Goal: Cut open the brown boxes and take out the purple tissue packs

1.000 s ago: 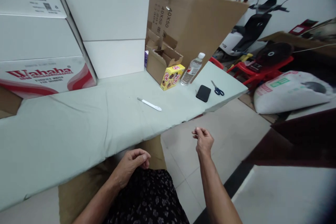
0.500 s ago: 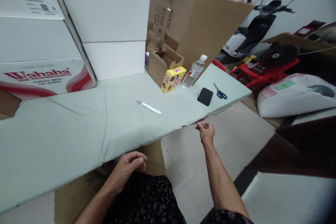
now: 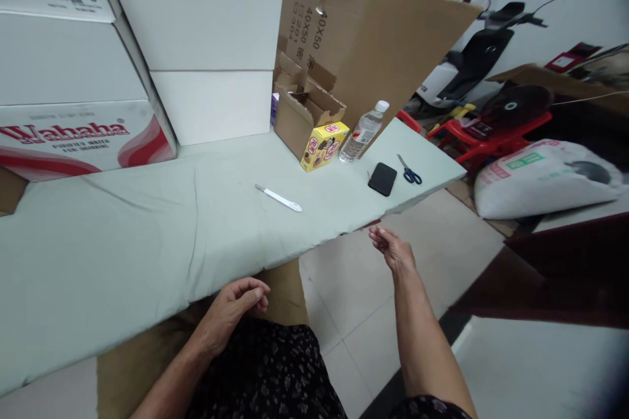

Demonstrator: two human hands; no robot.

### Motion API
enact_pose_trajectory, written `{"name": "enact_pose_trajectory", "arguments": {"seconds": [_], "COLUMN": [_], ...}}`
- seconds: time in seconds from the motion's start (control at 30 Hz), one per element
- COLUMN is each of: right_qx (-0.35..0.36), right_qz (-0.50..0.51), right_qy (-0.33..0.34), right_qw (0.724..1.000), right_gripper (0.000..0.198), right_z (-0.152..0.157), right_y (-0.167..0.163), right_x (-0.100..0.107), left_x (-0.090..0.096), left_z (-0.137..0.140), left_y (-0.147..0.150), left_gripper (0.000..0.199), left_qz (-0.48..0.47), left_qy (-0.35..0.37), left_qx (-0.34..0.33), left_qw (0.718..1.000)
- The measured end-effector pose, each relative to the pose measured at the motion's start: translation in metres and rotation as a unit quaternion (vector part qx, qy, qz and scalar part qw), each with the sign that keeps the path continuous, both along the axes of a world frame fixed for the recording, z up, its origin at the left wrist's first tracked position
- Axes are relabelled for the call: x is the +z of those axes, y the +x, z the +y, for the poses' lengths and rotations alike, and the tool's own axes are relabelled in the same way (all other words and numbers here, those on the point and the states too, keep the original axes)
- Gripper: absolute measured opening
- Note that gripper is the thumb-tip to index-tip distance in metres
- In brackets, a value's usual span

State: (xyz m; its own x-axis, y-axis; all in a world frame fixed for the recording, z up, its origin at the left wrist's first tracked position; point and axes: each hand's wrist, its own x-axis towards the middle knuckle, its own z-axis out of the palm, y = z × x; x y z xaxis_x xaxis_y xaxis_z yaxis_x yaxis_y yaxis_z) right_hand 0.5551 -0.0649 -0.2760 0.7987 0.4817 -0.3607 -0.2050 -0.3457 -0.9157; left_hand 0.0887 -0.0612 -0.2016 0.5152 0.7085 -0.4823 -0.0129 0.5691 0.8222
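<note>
White-handled tool (image 3: 278, 198) on the bench (image 3: 236, 229), beyond and between both hands. Left hand (image 3: 242, 301) just short of the bench edge, loosely curled, thumb and fingers slightly apart; right hand (image 3: 390, 247) near the edge, fingers loosely parted. Past the right hand, black case (image 3: 382, 179), scissors (image 3: 411, 174), clear bottle (image 3: 363, 134), yellow box (image 3: 324, 147), then cardboard sheet (image 3: 383, 46) printed "40X50", "201", "304". Far forward-left of the left hand, carton (image 3: 73, 145) reading "Wahaha", "PURIFIED WATER FOR DRINKING".

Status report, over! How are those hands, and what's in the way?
Left hand loosely curled, right hand near the table, neither visibly holding anything. White-handled tool and black case lying on top. Table's edge between them and hands.
</note>
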Motion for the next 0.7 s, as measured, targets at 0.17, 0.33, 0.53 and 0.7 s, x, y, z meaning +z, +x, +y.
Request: {"name": "enact_pose_trajectory", "arguments": {"seconds": [0.17,0.33,0.53,0.7], "right_qx": [-0.014,-0.025,-0.013,0.032], "right_qz": [-0.025,-0.067,-0.115,-0.115], "right_qy": [-0.019,-0.073,-0.105,-0.146], "right_qw": [0.999,0.995,0.988,0.982], "right_gripper": [0.033,0.042,0.042,0.040], "right_z": [0.001,0.011,0.018,0.031], "right_y": [-0.008,-0.013,-0.013,-0.012], "right_x": [-0.007,-0.015,-0.013,0.002], "left_x": [0.001,-0.001,-0.002,-0.003], "left_z": [0.000,0.000,0.002,0.004], "left_y": [-0.003,-0.005,-0.006,-0.005], "left_gripper": [0.052,0.052,0.052,0.052], "left_qz": [0.001,0.008,-0.001,-0.007], "left_qy": [0.004,0.003,-0.005,-0.010], "left_qx": [0.002,0.008,0.012,0.004], "left_qw": [1.000,1.000,1.000,1.000]}}
